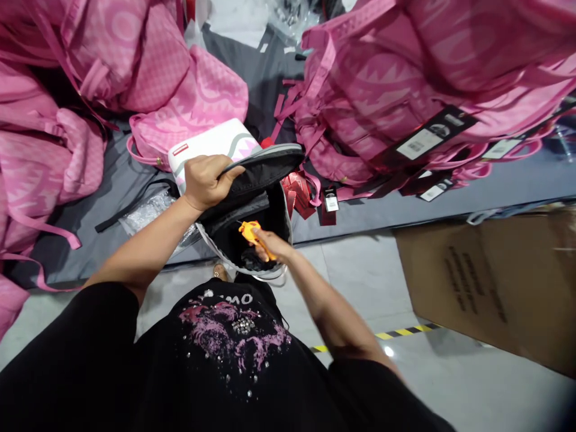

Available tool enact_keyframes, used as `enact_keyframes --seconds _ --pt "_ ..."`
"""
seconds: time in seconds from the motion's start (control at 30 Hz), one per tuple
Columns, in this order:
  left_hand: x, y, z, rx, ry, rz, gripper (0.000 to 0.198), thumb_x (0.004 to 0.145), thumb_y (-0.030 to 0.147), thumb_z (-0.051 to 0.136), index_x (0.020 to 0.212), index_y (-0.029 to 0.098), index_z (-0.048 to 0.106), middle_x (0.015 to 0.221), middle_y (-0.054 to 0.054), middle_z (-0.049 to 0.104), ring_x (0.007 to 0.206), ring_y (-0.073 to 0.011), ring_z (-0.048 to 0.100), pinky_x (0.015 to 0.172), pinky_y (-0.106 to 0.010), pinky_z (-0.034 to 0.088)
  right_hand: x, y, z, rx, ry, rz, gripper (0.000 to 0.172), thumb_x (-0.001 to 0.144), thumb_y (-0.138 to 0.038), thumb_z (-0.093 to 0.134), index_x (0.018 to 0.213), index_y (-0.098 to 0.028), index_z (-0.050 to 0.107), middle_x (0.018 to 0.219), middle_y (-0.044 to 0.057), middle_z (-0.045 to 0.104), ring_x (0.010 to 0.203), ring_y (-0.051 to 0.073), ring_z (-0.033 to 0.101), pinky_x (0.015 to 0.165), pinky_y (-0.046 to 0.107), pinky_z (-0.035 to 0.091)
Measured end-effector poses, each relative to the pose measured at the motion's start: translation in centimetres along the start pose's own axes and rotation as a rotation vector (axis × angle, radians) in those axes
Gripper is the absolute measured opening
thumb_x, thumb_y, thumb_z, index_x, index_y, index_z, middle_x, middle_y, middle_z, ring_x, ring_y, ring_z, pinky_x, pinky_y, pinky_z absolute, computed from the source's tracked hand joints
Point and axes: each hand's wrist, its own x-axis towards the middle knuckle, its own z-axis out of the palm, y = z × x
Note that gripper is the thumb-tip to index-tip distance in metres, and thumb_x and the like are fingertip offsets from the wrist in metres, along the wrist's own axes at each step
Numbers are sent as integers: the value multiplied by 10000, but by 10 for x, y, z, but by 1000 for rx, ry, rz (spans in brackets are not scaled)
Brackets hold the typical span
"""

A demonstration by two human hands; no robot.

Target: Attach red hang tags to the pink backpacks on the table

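Observation:
A white backpack [211,143] with a grey and pink toothed print and a small red label is unzipped at the table's edge, its black lining showing. My left hand [207,181] grips the rim of its lifted front panel, thumb on the black inner side. Inside the opening, my right hand [272,245] is closed around an orange tagging gun [251,231], whose thin tip points left toward the lining. The deeper part of the bag is dark and hard to make out.
Pink backpacks [180,99] are piled at the left, with more pink backpacks [373,90] at the right bearing black hang tags [432,135]. Red tags [300,193] and clear plastic [150,213] lie on the grey-covered table [360,222]. A cardboard box [490,288] stands at the right on the floor.

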Motion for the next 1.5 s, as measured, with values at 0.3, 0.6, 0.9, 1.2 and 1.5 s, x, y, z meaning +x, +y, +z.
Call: enact_keyframes --seconds 0.3,0.6,0.9,1.2,1.5 --pt "-12 9 -5 -34 -90 -65 607 947 716 333 689 211 548 623 -43 535 636 -203 585 648 -367 387 -43 -112 -52 -1257 364 68 414 714 -337 856 524 -157 535 421 -51 359 480 139 536 548 267 432" --pt "-11 11 -5 -52 -96 -179 588 926 727 397 686 213 550 647 -43 556 680 -213 610 674 -373 410 -87 -106 -64 -1116 234 189 320 911 -461 654 793 -166 618 392 -28 467 259 121 407 327 224 275" --pt "-19 17 -10 6 -9 -24 492 955 606 470 702 203 593 602 -33 578 589 -188 584 591 -335 362 -135 8 -84 -486 388 -32 347 929 -515 552 877 -172 556 466 -15 585 360 131 544 363 188 381" --pt "-29 35 -32 53 -14 104 288 926 467 597 865 217 724 656 -20 685 570 -173 562 518 -307 332 -97 192 -87 489 1026 -109 306 730 -403 679 882 -152 589 863 74 690 782 190 690 605 263 555" --pt "-85 124 -53 62 -676 -85 474 843 610 659 1095 209 683 1007 -53 721 904 -223 679 830 -327 529 74 173 -125 345 1022 -76 329 978 -285 382 1268 -147 455 1177 119 657 1106 180 620 835 271 545"
